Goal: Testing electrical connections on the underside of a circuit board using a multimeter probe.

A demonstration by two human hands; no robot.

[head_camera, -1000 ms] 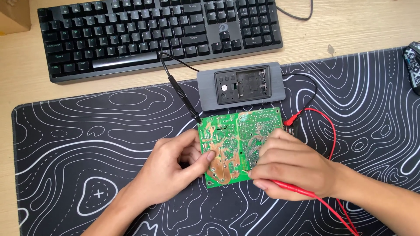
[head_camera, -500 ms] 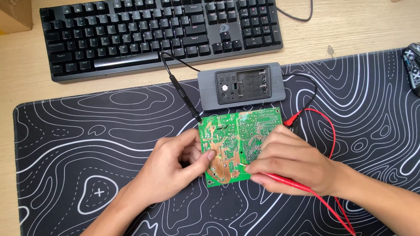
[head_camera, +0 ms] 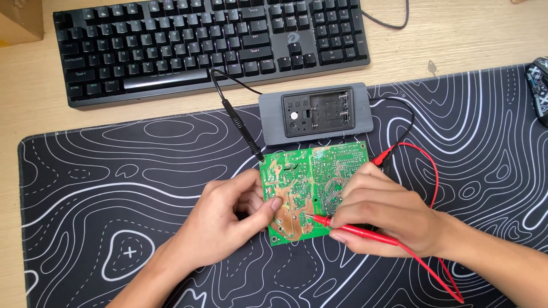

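A green circuit board [head_camera: 311, 177] lies solder side up on a black desk mat [head_camera: 114, 188] with white contour lines. My left hand [head_camera: 228, 219] grips the board's left edge, thumb pressed on its surface. My right hand [head_camera: 388, 214] holds a red test probe [head_camera: 357, 230] like a pen, its metal tip touching the board's lower middle. A black test probe [head_camera: 242, 128] lies on the mat with its tip at the board's upper left corner. Red and black leads run from a grey meter [head_camera: 315, 113] lying face down, battery bay showing, just behind the board.
A black keyboard [head_camera: 211, 43] sits on the wooden desk beyond the mat. A mouse [head_camera: 539, 85] shows at the right edge. A cardboard box corner [head_camera: 20, 20] is at the top left. The red lead [head_camera: 434, 188] loops to the right of my right hand.
My right hand has slid the red probe left, so its tip now rests on the board's lower middle. The left hand and the board have stayed put.
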